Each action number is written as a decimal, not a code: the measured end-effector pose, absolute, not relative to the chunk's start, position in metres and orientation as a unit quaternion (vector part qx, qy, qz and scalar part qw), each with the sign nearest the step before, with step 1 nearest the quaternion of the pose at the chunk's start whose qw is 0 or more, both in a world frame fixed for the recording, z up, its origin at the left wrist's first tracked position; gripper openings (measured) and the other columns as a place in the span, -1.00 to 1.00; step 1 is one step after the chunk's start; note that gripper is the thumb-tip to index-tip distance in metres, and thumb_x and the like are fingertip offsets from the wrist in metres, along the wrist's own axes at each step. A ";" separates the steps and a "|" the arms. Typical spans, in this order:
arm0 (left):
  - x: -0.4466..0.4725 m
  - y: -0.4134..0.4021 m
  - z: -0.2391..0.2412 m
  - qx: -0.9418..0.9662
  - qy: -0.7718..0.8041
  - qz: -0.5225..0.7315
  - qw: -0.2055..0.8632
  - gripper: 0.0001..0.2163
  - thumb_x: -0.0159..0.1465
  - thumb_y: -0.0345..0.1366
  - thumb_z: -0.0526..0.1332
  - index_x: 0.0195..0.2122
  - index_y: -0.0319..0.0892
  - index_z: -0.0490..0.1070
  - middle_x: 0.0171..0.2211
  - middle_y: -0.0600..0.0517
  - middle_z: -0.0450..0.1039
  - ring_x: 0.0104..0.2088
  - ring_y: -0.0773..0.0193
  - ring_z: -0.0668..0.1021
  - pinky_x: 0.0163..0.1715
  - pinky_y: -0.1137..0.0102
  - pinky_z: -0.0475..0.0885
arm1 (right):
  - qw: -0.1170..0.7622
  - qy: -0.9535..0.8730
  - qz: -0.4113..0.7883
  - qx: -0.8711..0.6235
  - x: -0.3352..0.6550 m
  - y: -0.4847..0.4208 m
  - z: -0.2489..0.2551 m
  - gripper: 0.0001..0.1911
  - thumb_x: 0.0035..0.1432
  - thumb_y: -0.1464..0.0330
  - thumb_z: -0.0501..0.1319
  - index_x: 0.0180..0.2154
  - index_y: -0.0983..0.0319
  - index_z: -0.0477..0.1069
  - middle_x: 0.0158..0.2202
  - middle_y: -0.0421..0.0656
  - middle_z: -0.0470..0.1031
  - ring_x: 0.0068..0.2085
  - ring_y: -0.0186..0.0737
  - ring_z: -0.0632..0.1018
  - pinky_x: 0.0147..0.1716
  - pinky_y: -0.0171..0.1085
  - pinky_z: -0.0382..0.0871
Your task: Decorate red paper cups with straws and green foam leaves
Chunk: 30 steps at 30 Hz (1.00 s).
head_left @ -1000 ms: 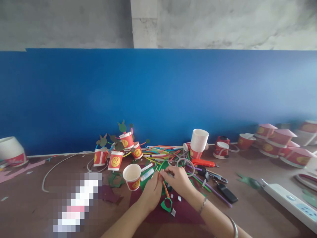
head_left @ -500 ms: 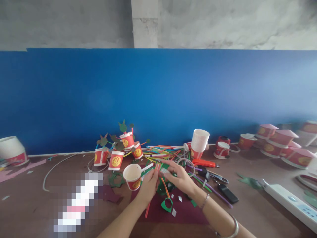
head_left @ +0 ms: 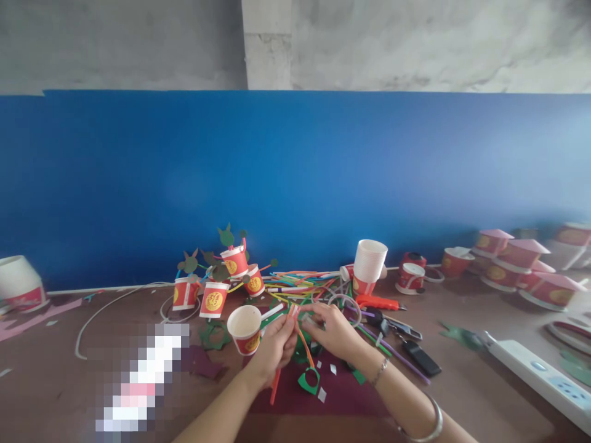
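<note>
My left hand (head_left: 276,346) is closed around an orange-red drinking straw (head_left: 275,387), whose lower end sticks out below the palm. Its upper end, with something pale on it, shows above my thumb. My right hand (head_left: 331,330) reaches in from the right with fingers apart, the index fingertip at the straw's upper end. Whether anything small is under those fingers is hidden. A bent orange strip (head_left: 307,347) hangs between the hands. Just below it lies a green paper scrap (head_left: 309,381) with a round hole. Left of my left hand stands an open paper cup (head_left: 244,330).
Dark red paper (head_left: 341,397) lies under the hands. Decorated cups (head_left: 215,299) stand behind on the left, beside many coloured straws (head_left: 305,282). Stacked cups (head_left: 370,264), an orange cutter (head_left: 378,303), keys (head_left: 383,321) and a power strip (head_left: 540,375) are on the right.
My right index fingertip has come down onto the straw's upper end. My left hand keeps its grip. The whole view has shifted slightly.
</note>
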State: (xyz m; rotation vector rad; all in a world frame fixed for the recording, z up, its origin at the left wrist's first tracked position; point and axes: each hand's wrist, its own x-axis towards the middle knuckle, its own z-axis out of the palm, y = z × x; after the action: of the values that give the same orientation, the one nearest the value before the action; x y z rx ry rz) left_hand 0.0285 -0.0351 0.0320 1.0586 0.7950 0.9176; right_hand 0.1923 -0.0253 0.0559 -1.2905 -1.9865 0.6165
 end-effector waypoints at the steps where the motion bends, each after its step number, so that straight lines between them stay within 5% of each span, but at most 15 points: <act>1: 0.027 -0.035 0.033 0.478 0.347 0.402 0.699 -0.57 0.08 0.15 0.19 -0.43 -0.14 0.18 -0.70 0.28 0.00 -0.75 0.57 -0.06 -0.78 0.55 -0.25 | 0.334 -0.755 0.265 -0.498 0.194 -0.024 0.054 -0.69 0.06 0.33 0.16 -0.14 0.25 0.49 -0.68 -0.32 0.26 -0.62 -0.35 0.32 -0.54 -0.37 0.22; 7: 0.021 -0.036 0.038 0.492 0.305 0.321 0.750 -0.64 0.14 0.06 0.19 -0.42 -0.15 0.20 -0.70 0.27 0.01 -0.75 0.55 -0.05 -0.79 0.53 -0.23 | 0.313 -0.724 0.418 -0.450 0.202 -0.017 0.044 -0.63 0.00 0.24 0.26 -0.14 0.27 0.48 -0.58 -0.26 0.46 -0.55 -0.33 0.40 -0.53 -0.37 0.22; 14: 0.016 -0.036 0.040 0.510 0.282 0.219 0.783 -0.68 0.18 0.01 0.17 -0.43 -0.16 0.22 -0.71 0.26 0.00 -0.76 0.54 -0.04 -0.79 0.50 -0.24 | 0.325 -0.613 0.629 -0.350 0.205 -0.016 0.046 -0.45 -0.15 0.45 0.22 -0.01 0.25 0.38 -0.35 -0.19 0.56 -0.35 -0.29 0.50 -0.32 -0.32 0.30; 20: 0.018 -0.039 0.040 0.546 0.328 0.164 0.753 -0.61 0.14 0.09 0.18 -0.45 -0.19 0.29 -0.71 0.26 -0.01 -0.76 0.54 -0.03 -0.75 0.46 -0.26 | 0.384 -0.569 0.598 -0.415 0.201 -0.022 0.059 -0.61 0.01 0.34 0.17 -0.09 0.31 0.43 -0.37 -0.14 0.58 -0.39 -0.31 0.49 -0.35 -0.31 0.27; 30: 0.028 -0.039 0.034 0.554 0.420 0.139 0.705 -0.44 -0.09 0.31 0.18 -0.52 -0.18 0.27 -0.78 0.28 -0.03 -0.78 0.56 -0.01 -0.70 0.44 -0.26 | 0.429 -0.546 0.605 -0.390 0.191 -0.023 0.056 -0.42 -0.12 0.19 0.35 -0.06 0.32 0.37 -0.38 -0.08 0.59 -0.27 -0.12 0.58 -0.14 -0.12 0.34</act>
State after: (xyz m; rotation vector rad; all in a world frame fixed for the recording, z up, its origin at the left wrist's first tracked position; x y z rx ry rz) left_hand 0.0277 -0.0389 0.0340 1.2306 0.9345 0.3095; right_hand 0.1907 -0.0229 0.0558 -0.9747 -1.3626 1.5106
